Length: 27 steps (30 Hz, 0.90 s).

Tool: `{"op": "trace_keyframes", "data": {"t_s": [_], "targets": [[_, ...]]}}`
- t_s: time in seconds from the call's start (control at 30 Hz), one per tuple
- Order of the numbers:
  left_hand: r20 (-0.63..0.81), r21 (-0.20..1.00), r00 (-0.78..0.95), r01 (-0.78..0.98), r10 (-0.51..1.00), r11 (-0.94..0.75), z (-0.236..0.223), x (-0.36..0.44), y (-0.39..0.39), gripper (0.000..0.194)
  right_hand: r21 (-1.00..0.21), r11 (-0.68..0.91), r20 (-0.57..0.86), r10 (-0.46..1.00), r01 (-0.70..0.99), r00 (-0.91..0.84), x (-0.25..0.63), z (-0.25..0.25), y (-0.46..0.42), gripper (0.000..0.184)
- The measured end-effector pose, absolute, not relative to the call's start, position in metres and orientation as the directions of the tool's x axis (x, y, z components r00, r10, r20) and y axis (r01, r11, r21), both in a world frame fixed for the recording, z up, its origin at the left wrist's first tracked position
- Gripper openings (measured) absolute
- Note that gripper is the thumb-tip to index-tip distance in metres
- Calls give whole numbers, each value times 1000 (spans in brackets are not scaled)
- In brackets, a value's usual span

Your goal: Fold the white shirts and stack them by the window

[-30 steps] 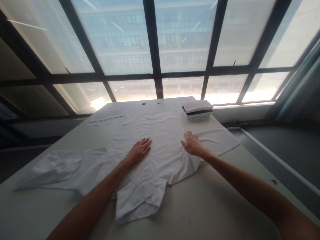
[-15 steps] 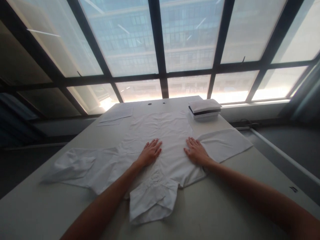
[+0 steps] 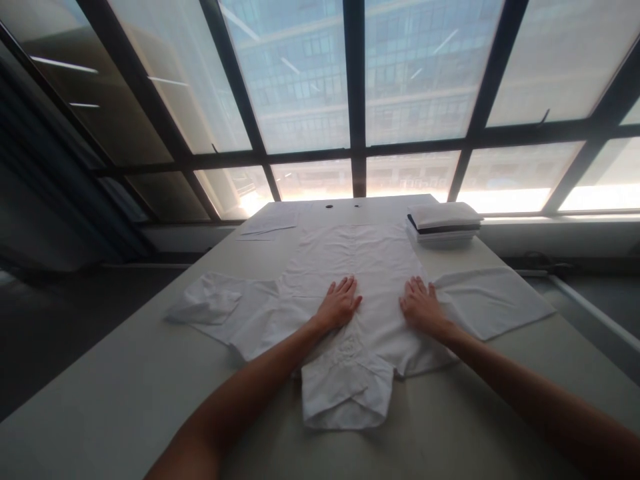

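Observation:
A white shirt (image 3: pixel 370 257) lies spread flat on the pale table (image 3: pixel 125 393), its collar end nearest me and a sleeve stretched out to each side. My left hand (image 3: pixel 340 303) rests palm down on the shirt's body, fingers stretched out. My right hand (image 3: pixel 423 307) lies flat on the cloth a little to the right, fingers also extended. Neither hand holds anything. The left sleeve (image 3: pixel 215 307) is rumpled; the right sleeve (image 3: pixel 493 300) lies smoother.
A stack of folded garments (image 3: pixel 443 223), white with one dark layer, sits at the table's far right. Sheets of paper (image 3: pixel 273 223) lie at the far left, and two small dark round things (image 3: pixel 329 206) near the far edge. Large windows stand behind.
My view has swung left, so everything sits further right in the picture. Both hands stay flat on the shirt and have drawn slightly closer together.

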<state>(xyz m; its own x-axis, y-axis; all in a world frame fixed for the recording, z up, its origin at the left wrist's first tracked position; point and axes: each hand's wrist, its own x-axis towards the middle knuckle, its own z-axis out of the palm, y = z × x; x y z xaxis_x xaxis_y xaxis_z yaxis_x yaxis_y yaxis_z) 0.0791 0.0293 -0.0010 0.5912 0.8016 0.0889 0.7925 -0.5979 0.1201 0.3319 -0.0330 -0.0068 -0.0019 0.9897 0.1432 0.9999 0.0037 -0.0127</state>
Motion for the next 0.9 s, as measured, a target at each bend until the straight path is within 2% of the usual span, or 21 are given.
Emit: {"op": "trace_keyframes", "data": {"t_s": [0.2,0.37,0.43,0.6,0.77,0.9], "targets": [[114,131,615,769,781,-625,-3,75,33,55,-240,197,142,976,951,-167,231,-1,-11,62],[109,139,604,777,790,-614,-3,71,35,56,-259,266,176,958,929,-225,230,-12,3,62],[118,141,600,779,791,-611,-2,72,35,55,-239,213,158,971,947,-179,259,-15,11,66],[118,170,590,781,799,-601,0,74,34,55,-139,-39,102,993,989,53,349,-19,30,68],[125,200,587,775,800,-599,0,74,34,54,-103,-110,71,991,989,118,403,-20,41,69],[133,200,583,776,801,-598,-1,75,35,54,-105,-156,72,984,982,164,411,-10,46,68]]}}
